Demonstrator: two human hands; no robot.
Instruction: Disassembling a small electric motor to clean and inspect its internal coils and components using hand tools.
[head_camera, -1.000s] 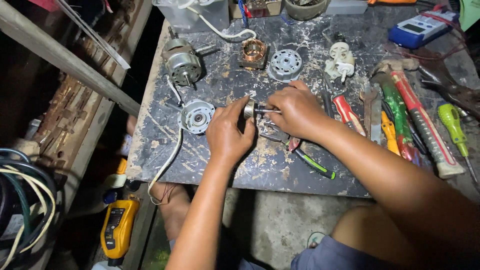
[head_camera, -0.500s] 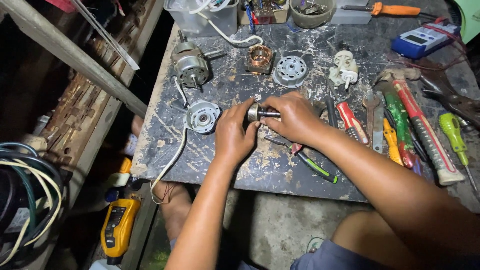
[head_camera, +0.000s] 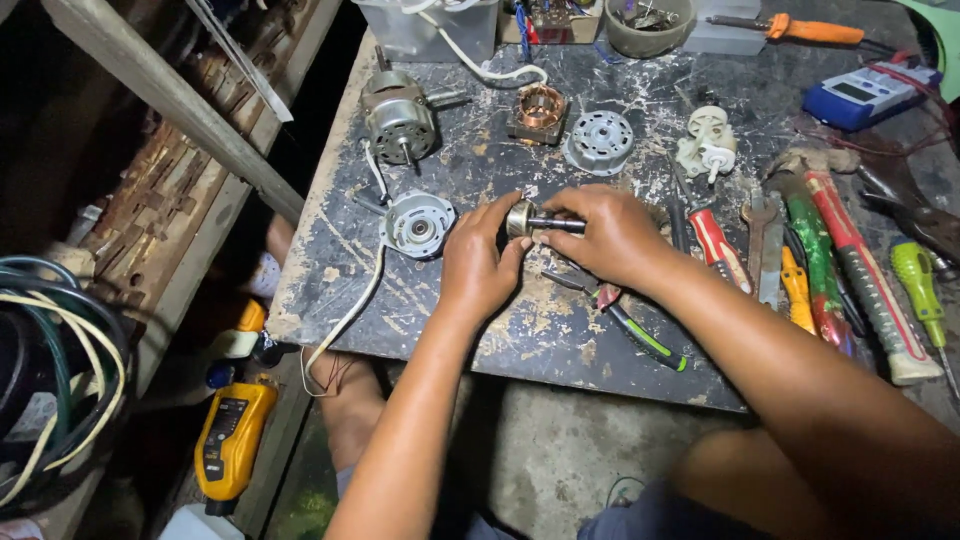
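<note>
Gripping the rotor (head_camera: 522, 217) mid-frame above the bench (head_camera: 480, 330); left hand (head_camera: 480, 262) fingers closed on its core, right hand (head_camera: 610, 235) pinching the shaft; best kept level, grip firm, twisting gently.

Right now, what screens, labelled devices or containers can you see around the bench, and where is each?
Blue meter: far right of the table, flat, rectangular, pale grey screen.
Yellow meter: on the floor at lower left, upright-oblong, yellow body with a dark face.
Clear plastic tub: table's far edge, boxy, translucent.
Round grey bowl: far edge, right of the tub, holding small parts.
</note>
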